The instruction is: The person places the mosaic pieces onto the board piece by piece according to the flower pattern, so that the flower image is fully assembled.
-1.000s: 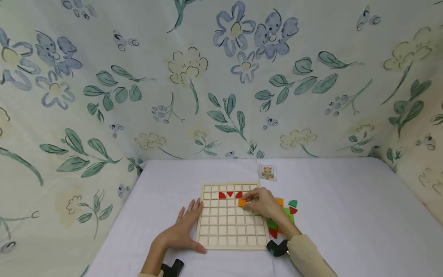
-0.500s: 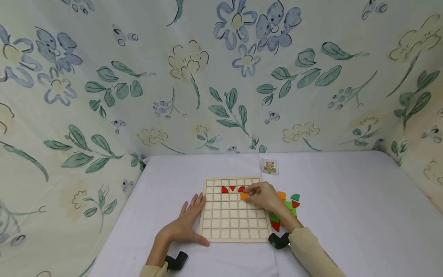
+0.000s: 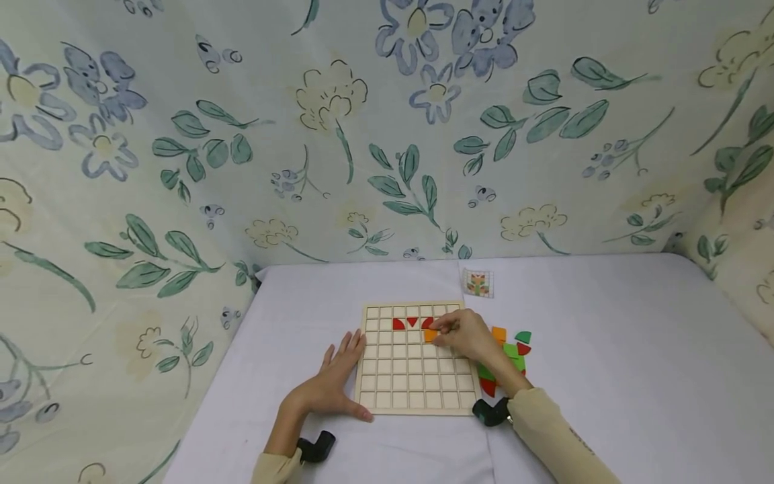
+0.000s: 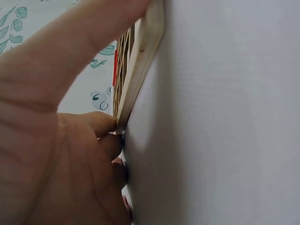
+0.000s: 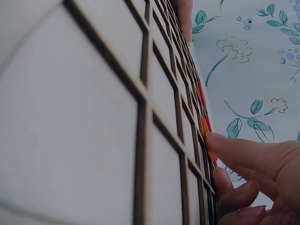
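Note:
A wooden grid board (image 3: 399, 384) lies on the white-covered table. In one of its upper rows are two red quarter-circle tiles (image 3: 398, 324) with a small red triangle tile (image 3: 412, 321) between them. Just below the right-hand red tile, my right hand (image 3: 468, 335) pinches an orange square tile (image 3: 430, 335) at its cell. The right wrist view shows the thumb on this orange tile (image 5: 205, 126), which looks slightly tilted. My left hand (image 3: 329, 390) is spread along the board's left side, fingers at the edge and thumb at the lower left corner.
Right of the board lies a loose pile of green tiles (image 3: 517, 361), red tiles (image 3: 488, 388) and orange tiles (image 3: 498, 334), partly behind my right forearm. A small pattern card (image 3: 478, 284) lies beyond the board's upper right corner. A floral cloth (image 3: 338, 222) hangs behind the table.
The head view has tilted down a little, so the whole scene sits higher. Both hands keep nearly the same place on the board, the right still at the orange tile.

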{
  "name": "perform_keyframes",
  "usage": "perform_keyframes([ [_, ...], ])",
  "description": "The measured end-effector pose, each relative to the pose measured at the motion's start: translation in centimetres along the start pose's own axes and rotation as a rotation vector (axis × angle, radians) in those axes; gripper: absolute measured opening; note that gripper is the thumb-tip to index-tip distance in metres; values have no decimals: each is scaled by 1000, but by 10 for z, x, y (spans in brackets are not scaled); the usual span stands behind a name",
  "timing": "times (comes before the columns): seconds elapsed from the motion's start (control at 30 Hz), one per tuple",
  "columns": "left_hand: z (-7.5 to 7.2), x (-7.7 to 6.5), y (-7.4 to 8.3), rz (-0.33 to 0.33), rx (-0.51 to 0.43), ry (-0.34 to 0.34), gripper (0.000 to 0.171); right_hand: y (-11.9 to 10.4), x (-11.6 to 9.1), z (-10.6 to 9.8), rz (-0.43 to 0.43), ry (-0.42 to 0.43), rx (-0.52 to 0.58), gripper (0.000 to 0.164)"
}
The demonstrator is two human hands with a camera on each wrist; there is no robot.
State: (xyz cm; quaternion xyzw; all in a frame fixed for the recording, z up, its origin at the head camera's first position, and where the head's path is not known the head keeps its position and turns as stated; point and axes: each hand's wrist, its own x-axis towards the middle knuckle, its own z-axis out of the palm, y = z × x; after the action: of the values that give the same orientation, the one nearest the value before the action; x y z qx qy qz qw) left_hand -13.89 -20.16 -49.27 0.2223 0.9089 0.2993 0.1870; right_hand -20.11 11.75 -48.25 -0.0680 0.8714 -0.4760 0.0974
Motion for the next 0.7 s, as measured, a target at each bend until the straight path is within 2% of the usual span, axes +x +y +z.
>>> perform_keyframes([
  [0.27, 0, 2, 5, -15, -21, 0, 145, -2, 0, 2, 24, 18, -7, 17],
  [0.47, 2, 2, 6, -20, -33, 2, 145, -2, -1, 1, 1, 13, -23, 19],
  [0.57, 3, 2, 5, -21, -31, -1, 145, -1, -4, -4, -8, 6, -28, 18],
  [0.7, 4, 2, 5, -28, -36, 1, 145, 1, -12, -23, -9, 5, -25, 20],
])
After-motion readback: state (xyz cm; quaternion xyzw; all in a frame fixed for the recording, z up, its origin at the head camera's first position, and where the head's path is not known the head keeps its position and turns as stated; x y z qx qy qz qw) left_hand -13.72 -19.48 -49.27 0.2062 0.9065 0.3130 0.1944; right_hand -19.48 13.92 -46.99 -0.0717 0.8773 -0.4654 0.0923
